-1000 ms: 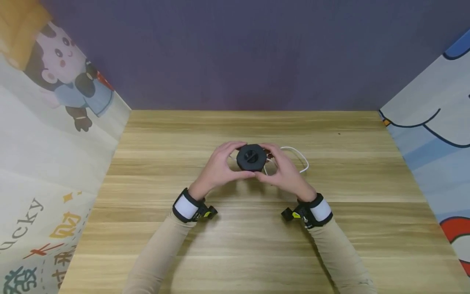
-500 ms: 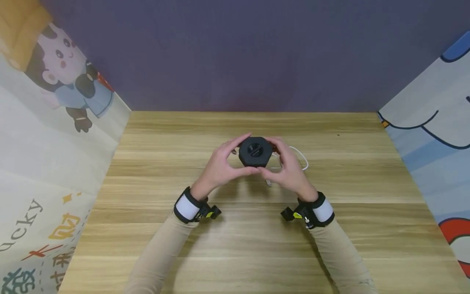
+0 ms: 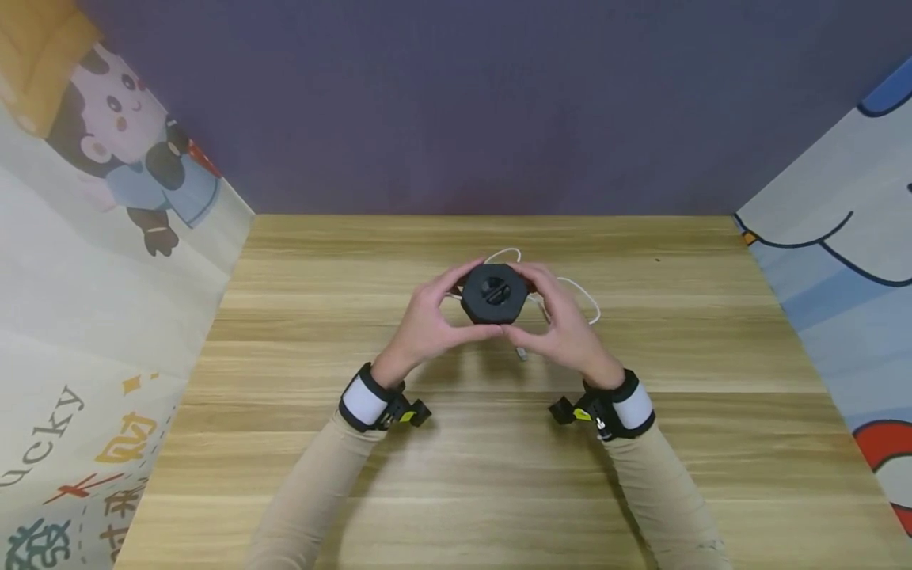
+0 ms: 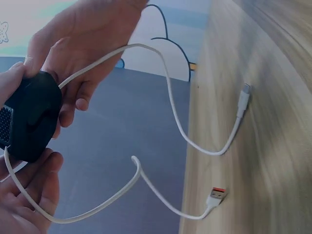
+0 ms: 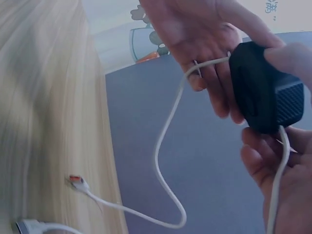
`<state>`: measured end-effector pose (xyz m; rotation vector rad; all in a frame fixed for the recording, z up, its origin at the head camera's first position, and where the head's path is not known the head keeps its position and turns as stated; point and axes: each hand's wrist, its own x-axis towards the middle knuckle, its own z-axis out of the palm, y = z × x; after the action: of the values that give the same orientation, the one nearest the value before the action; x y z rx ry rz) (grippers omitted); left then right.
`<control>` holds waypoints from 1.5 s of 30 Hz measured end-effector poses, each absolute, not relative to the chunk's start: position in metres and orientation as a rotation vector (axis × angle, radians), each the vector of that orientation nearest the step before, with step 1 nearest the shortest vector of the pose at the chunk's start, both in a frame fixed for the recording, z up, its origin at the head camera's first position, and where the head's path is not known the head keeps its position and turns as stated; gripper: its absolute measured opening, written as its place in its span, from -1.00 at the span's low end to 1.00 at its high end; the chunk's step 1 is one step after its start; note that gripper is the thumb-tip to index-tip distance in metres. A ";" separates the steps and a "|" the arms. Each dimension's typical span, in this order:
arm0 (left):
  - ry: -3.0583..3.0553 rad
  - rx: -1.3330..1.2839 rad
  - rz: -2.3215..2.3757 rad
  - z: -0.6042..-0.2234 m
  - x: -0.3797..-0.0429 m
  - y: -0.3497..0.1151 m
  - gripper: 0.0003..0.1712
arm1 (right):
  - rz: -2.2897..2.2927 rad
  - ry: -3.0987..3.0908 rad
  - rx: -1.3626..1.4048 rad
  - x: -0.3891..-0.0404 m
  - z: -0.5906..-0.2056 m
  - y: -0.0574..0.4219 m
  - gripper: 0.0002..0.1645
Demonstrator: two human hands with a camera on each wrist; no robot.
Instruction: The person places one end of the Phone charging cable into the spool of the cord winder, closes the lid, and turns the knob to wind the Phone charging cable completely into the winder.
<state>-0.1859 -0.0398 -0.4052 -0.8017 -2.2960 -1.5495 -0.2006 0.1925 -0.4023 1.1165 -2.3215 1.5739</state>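
A black hexagonal cable winder (image 3: 470,307) with a round recessed knob is held above the table between both hands. My left hand (image 3: 426,321) grips its left side and my right hand (image 3: 560,336) its right side, thumbs meeting at the near edge. White cable (image 4: 170,97) leaves the winder at two places and hangs in loose curves. One end carries a USB-A plug (image 4: 216,197) with an orange insert; a slimmer plug (image 4: 244,100) is on the other. In the right wrist view, the winder (image 5: 253,90) shows a ribbed side face. Fingers hide part of its underside.
The wooden table (image 3: 470,491) ends at a dark blue back panel (image 3: 492,111). Printed side panels, the left one (image 3: 85,317) with a cartoon figure and the right one (image 3: 841,332) with cloud shapes, flank it. A camera sits on each wrist strap.
Both hands have shifted the winder slightly away and to the right; it looks larger. A white cable loop now shows behind it, and a plug below the right thumb. The grip stays.
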 end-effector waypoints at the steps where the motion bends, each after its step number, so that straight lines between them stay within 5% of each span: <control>1: -2.292 -0.802 -1.549 -0.406 -0.186 -0.040 0.07 | 1.551 -2.337 1.130 -0.201 -0.401 0.193 -0.03; 19: -2.232 -0.785 -1.555 -0.418 -0.188 -0.039 -0.04 | 1.097 -2.384 1.161 -0.205 -0.386 0.203 -0.16; 34: -2.251 -0.799 -1.561 -0.418 -0.186 -0.038 0.01 | 0.944 -2.157 1.277 -0.215 -0.359 0.187 -0.78; 45: -2.251 -0.800 -1.539 -0.419 -0.185 -0.038 -0.06 | 0.749 -2.209 1.312 -0.216 -0.347 0.182 -0.76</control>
<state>-0.1849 -0.0379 -0.4187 -0.8005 -2.2506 -1.5392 -0.2165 0.1825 -0.3475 1.3119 -2.2093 0.7493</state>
